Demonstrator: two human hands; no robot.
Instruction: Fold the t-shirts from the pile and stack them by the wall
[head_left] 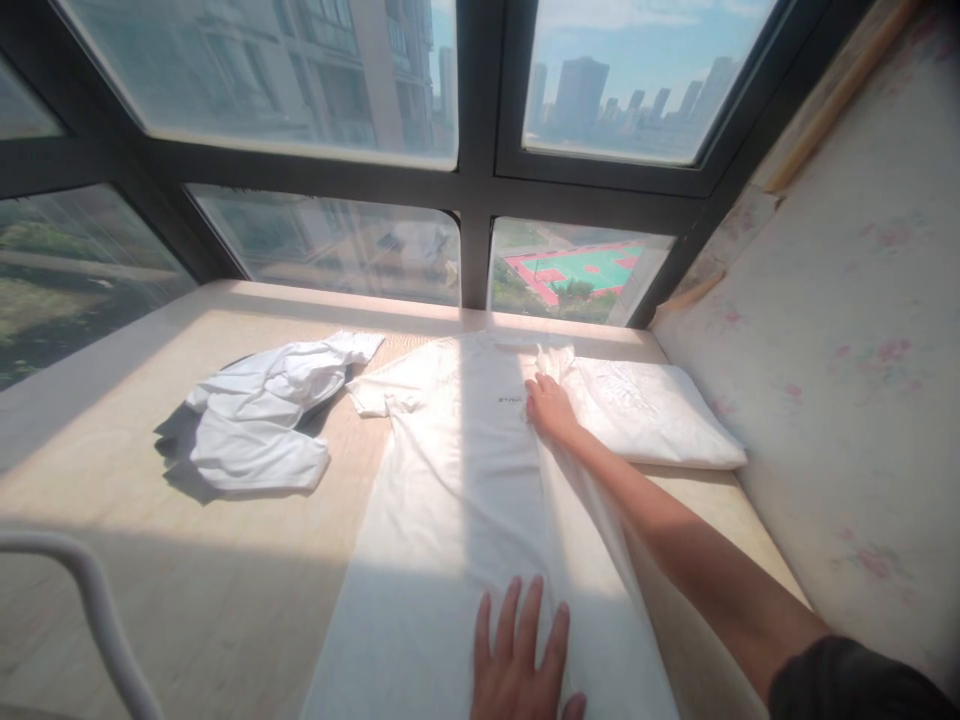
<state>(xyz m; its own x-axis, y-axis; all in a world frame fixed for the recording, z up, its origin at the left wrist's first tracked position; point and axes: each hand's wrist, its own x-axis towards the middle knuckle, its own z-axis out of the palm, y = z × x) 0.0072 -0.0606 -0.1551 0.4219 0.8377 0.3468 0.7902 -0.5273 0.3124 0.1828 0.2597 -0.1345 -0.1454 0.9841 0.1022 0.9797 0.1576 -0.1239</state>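
A white T-shirt point(442, 510) with small dark lettering on its chest lies spread on the light wooden surface, collar toward the window. On its lower part my left hand point(519, 650) rests flat, fingers spread. My right hand point(553, 408) is at the upper right of the shirt beside the lettering, its fingers bent and closed on the fabric. Near that hand the right sleeve is bunched, and a long crease runs down that side. The fingertips partly cover the lettering. The shirt's lower hem is out of view.
A crumpled white and dark garment point(259, 420) lies to the left. Right of the shirt sits a folded white cloth item point(652, 410), close to the floral wall point(862, 400). A pale curved tube point(94, 590) stands at lower left. Dark-framed windows point(476, 180) rise behind.
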